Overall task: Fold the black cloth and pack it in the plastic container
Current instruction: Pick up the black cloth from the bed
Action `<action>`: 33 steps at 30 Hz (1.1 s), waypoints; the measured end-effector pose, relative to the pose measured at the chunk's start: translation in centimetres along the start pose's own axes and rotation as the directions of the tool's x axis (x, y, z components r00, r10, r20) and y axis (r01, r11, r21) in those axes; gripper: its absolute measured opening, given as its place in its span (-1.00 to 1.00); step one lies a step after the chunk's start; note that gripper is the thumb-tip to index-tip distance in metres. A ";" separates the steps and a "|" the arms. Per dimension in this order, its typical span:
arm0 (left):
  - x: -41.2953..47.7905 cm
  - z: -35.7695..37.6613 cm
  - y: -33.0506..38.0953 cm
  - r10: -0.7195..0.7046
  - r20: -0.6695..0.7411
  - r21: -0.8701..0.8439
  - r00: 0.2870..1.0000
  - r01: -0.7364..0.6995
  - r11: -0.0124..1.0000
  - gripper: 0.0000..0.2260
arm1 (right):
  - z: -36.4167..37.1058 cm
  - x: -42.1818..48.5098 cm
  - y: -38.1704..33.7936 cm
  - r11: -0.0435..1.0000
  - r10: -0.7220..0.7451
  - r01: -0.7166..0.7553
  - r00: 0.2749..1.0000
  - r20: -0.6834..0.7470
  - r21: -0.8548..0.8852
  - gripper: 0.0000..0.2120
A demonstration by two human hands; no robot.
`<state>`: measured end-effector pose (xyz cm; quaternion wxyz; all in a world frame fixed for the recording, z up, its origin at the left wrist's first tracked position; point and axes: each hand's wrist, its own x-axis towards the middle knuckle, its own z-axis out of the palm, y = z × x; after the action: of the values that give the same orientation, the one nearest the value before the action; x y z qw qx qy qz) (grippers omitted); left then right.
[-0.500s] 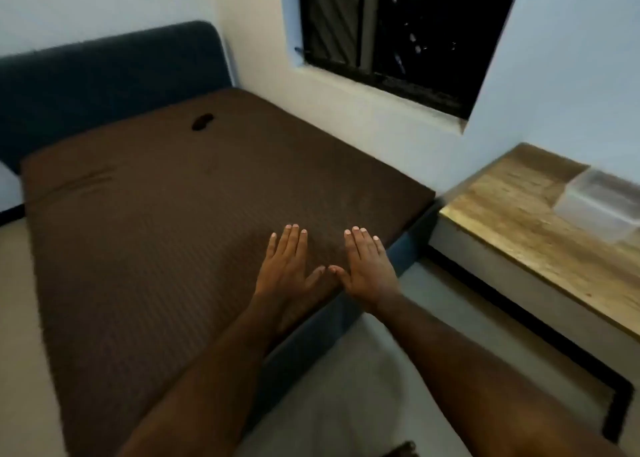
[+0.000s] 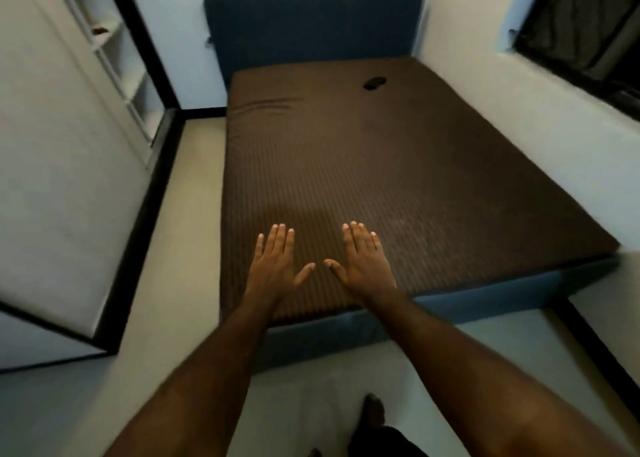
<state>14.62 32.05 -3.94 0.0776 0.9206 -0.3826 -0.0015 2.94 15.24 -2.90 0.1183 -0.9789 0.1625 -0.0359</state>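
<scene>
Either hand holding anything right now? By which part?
Nothing is held. Left hand and right hand are both flat, fingers straight, at the mattress's near end; the black cloth lies apart, near the headboard.

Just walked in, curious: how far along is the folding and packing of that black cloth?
Nothing looks done. The black cloth lies bunched far up the bed, near the headboard, untouched. The left hand and right hand are spread open at the bed's near end, holding nothing. Fetching, folding and packing remain; no container is in view.
</scene>
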 end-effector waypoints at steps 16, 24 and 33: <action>1.9 -5.5 -19.2 -0.261 -0.045 0.200 0.964 0.265 0.943 -0.21 | 4.4 16.2 -16.1 0.966 -0.256 0.254 0.965 0.054 0.038 -0.18; 5.8 -6.8 -28.9 -0.176 -0.096 0.176 0.980 0.191 0.966 -0.19 | 5.4 23.3 -22.5 0.978 -0.204 0.205 0.978 0.037 -0.024 -0.16; 9.6 -9.2 -41.6 0.002 -0.104 0.182 0.995 0.017 0.983 -0.21 | 8.3 29.2 -33.6 0.997 -0.027 0.025 0.999 -0.032 -0.072 -0.16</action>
<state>51.23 55.49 -0.27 0.0128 0.9241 -0.3731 0.0810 41.78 38.39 -1.80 0.0798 -0.9839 0.1528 -0.0477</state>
